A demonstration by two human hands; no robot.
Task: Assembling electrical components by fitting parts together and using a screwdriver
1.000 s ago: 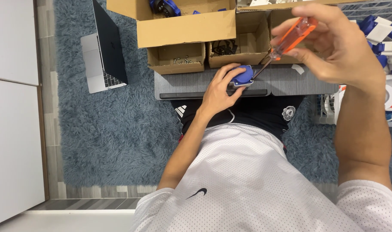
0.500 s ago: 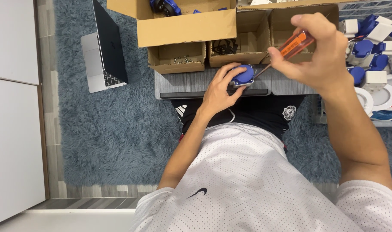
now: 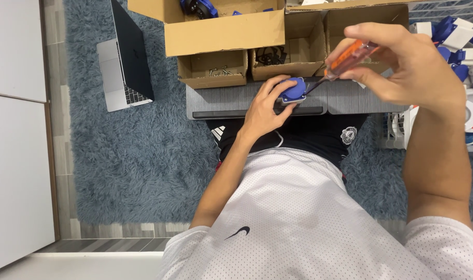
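My left hand [image 3: 265, 106] grips a small blue part [image 3: 292, 89] with a pale base and holds it down on the grey lap desk [image 3: 221, 98]. My right hand [image 3: 402, 65] is raised above it, closed on the orange transparent handle of a screwdriver [image 3: 346, 58]. The dark shaft slants down to the left and its tip meets the blue part.
Open cardboard boxes [image 3: 221, 31] stand behind the desk; the small ones hold screws and dark parts. An open laptop [image 3: 123, 59] sits on the blue shag rug [image 3: 143, 155] at left. Blue and white parts [image 3: 462, 36] pile up at right.
My right hand with the screwdriver has shifted slightly down and turned. The left hand and the blue part have stayed in place.
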